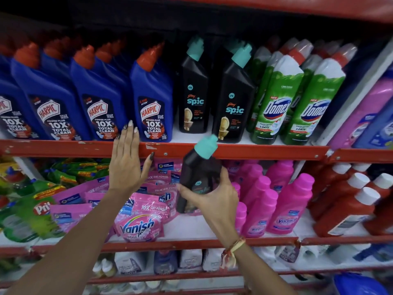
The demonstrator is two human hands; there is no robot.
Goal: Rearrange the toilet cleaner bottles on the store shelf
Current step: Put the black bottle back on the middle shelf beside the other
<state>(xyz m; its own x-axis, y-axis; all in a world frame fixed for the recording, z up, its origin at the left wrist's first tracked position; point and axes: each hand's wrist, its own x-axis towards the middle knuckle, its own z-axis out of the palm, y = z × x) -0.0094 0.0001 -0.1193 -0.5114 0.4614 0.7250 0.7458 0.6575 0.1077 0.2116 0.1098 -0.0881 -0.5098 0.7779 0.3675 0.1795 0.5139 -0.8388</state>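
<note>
1. Right hand (209,193) was closed around the lower body of a black Spic bottle (196,175), teal cap tilted up and right toward the upper shelf. The bottle was off the shelf, held in front of the red shelf rail (255,150).
2. Left hand (125,165) was open and flat, holding nothing. Its fingertips lay over the rail edge beside the nearest Harpic bottle (152,103), probably to steady the person or guard that row.
3. Two more Spic bottles (232,99) stood upright on the upper shelf between the blue Harpic row and the green Domex bottles (276,101).
4. A bare patch of shelf sat between the Harpic row and the Spic pair, a likely slot for the held bottle.
5. The low grip left the neck free, which should suit sliding it in base-first.
6. Vanish pouches (138,225) sat on the shelf below, not involved.
</note>
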